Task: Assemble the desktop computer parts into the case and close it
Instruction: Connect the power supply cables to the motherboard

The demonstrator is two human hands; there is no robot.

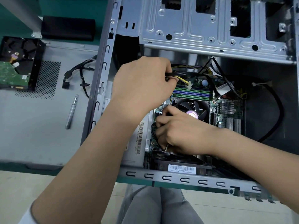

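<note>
Hands work inside the open computer case (103, 65) lying on my green bench. My left hand (142, 83) pinches a yellow-and-black power cable (182, 80) above the motherboard (226, 110); my right hand (181, 131) curls around a black cable (152, 131) beside the cooler fan (194, 107). A screwdriver (72, 110) and a hard drive (17, 65) rest on the side panel (40, 143) at left.

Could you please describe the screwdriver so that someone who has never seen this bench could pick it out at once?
Start at the open computer case and look to its left, where a flat grey side panel lies on the bench. The screwdriver lies on that panel, below the loose black cables. It is the only slim, silver, pen-shaped thing there.
</note>
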